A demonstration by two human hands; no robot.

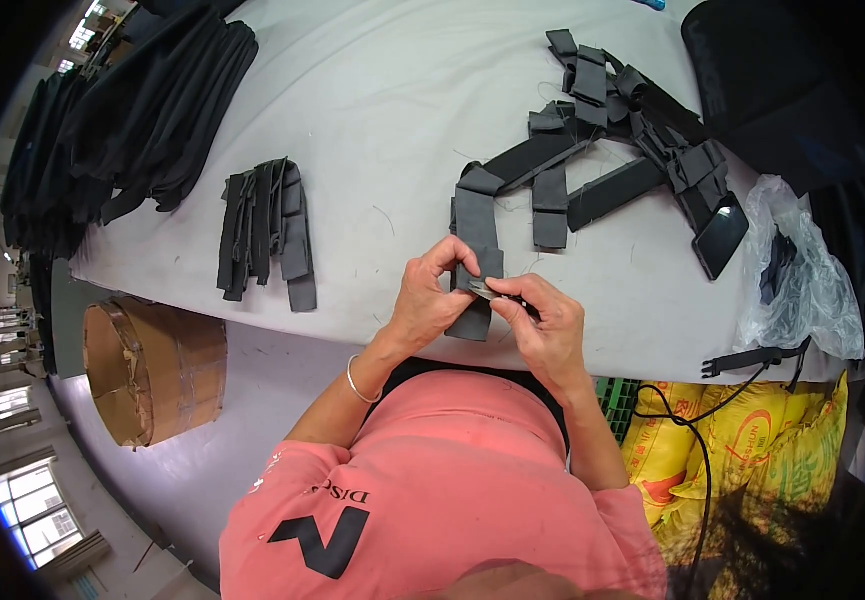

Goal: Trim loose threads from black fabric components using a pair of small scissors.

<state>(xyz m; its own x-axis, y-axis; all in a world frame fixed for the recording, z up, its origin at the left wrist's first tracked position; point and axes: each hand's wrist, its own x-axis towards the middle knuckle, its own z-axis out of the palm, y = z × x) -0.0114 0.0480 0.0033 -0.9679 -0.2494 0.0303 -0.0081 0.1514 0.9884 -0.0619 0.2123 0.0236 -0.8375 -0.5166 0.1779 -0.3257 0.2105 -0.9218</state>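
Observation:
At the near edge of the table, my left hand (428,303) is closed in a pinch on a dark grey fabric strip (475,222). Between the fingers of my right hand (550,330) is a small pair of metal thread snips (483,290), its tips against the strip just beside my left fingertips. From there the strip runs away from me, joining a tangled pile of folded strips (592,90) at the far right. Loose thread ends stick out around the pile.
A bundle of strips (265,225) lies to the left, with stacked black garments (152,110) beyond. On the right are a phone (721,236), a clear plastic bag (802,280) and a buckled strap (742,361). Below stand a cardboard drum (177,365) and yellow sacks (742,440).

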